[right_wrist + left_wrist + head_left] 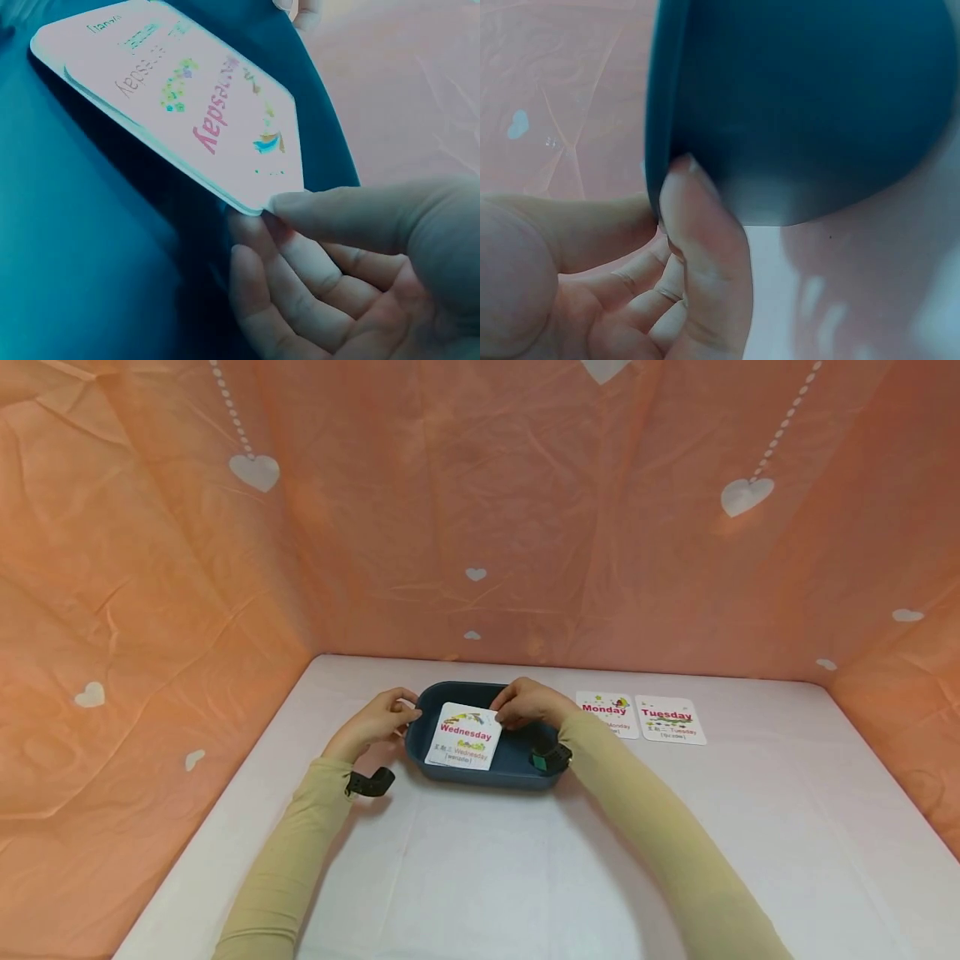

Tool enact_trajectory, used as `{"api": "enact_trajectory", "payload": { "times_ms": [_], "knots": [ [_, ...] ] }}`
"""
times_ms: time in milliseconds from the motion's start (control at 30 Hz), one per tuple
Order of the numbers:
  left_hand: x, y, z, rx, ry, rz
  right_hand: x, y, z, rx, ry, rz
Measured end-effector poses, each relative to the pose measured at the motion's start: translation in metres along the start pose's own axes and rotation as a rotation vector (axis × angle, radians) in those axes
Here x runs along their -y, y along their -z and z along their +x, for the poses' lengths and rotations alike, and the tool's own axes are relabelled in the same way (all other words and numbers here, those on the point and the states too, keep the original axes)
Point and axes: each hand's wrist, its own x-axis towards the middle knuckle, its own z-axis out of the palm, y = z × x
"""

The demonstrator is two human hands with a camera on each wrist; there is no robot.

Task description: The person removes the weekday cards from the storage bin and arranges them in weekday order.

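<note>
- The Wednesday card [463,737] was within the outline of the dark blue tray [517,780], in its nine o'clock half; whether it touched the bottom, I could not tell.
- It carried "Wednesday" in large red letters; below were small Chinese characters, "Wednesday" once more, and a bracketed line too small for sure reading.
- In the right wrist view, the edge of another card showed beneath it.
- The right hand [531,703], at two o'clock of the tray, had its grip pinched on this card's corner.
- The left hand [377,722], at nine o'clock, had its grip pinched on the tray's rim.
- Toward three o'clock lay the Monday card [609,708], partly covered by the right sleeve [645,810], and farther the Tuesday card [670,720]; both had the day's name in red and smaller printing under.
- The surface [450,860] was white, with faint fold lines.
- At nine, twelve and three o'clock around it was a wrinkled orange sheet [525,527] with white hearts [255,472].
</note>
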Motion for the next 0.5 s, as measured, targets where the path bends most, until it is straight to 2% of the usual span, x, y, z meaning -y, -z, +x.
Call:
{"api": "enact_trajectory", "payload": {
  "times_ms": [500],
  "knots": [
    [0.0001,0.0,-0.0018,0.006,-0.007,-0.003,0.0009,-0.0043,-0.0025,-0.075,0.015,-0.004]
  ]
}}
